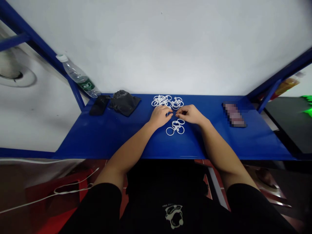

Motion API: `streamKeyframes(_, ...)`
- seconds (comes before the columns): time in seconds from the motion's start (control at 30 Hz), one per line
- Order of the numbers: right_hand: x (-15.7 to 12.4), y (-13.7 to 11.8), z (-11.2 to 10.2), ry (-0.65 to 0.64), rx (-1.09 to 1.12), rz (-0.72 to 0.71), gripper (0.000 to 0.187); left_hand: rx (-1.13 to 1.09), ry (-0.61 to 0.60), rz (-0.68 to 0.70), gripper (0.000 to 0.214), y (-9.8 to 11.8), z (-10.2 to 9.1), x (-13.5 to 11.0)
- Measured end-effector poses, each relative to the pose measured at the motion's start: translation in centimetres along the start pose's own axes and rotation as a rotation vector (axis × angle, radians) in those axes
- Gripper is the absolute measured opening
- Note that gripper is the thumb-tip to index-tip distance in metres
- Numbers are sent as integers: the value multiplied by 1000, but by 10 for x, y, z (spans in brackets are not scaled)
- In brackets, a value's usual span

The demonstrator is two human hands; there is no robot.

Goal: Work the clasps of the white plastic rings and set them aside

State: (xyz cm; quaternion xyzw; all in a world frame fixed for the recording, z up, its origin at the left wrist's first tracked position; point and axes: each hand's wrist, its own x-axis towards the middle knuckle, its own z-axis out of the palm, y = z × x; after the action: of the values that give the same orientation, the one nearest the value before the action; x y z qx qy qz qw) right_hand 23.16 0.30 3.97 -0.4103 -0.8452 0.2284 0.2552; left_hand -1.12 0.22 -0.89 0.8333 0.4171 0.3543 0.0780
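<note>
My left hand point(160, 116) is bent over the near edge of a pile of white plastic rings point(161, 100). A bit of white ring point(167, 114) shows between its curled fingers and thumb. Facing it across a small gap, my right hand point(191, 114) has thumb and forefinger drawn together; whatever they pinch is too small to make out. Just beyond that hand lies a smaller cluster of white rings point(177, 103), beside the pile. Nearer to me, several linked or overlapping white rings point(175, 126) rest on the blue table point(109, 136).
At the left of the table are a black pouch point(125, 102), a dark flat object point(99, 105) and a clear plastic bottle point(80, 78) leaning at the wall. On the right lies a blurred-out phone-like object point(234, 114). Blue frame bars flank both sides; a red stool point(56, 195) stands below left.
</note>
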Motion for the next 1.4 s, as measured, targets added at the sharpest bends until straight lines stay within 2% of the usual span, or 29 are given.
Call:
streamKeyframes(0.1, 2, 13, 1, 132, -93, 26, 21, 47, -57, -12, 10, -8, 3, -1)
streamKeyframes(0.17, 4, 23, 4, 159, -152, 26, 22, 47, -87, -11, 11, -13, 5, -2)
streamKeyframes(0.37, 6, 40, 17, 116, -253, 52, 31, 49, -84, -35, 20, -26, 10, -1)
streamKeyframes(0.5, 7, 44, 21, 67, -283, 65, 20, 55, -12, -61, 21, -32, 8, 2)
streamKeyframes(0.63, 8, 43, 18, 115, -249, 44, 14, 48, 99, -70, 14, -26, 2, 3)
streamKeyframes(0.73, 7, 32, 15, 173, -165, -44, 16, -18, 156, -81, 20, -18, -1, 3)
streamKeyframes(0.87, 5, 12, 16, 171, -65, -176, 20, -135, 170, -97, 33, -11, -3, 3)
streamKeyframes(0.97, 4, 5, 20, 180, -86, -211, 25, -179, 161, -14, 31, -7, -4, 1)
streamKeyframes(1.07, 4, 5, 22, 181, -110, -221, 28, -186, 164, 91, 28, -1, -3, 0)
streamKeyframes(1.23, 4, 11, 24, 177, -102, -269, 22, -180, 193, 198, 17, 5, -1, -1)
streamKeyframes(1.3, 5, 15, 24, 183, -81, -286, 18, -179, 217, 209, 14, 6, -2, -1)
streamKeyframes(1.4, 5, 20, 22, 240, -66, -230, 16, -187, 233, 182, 11, 8, -4, 0)
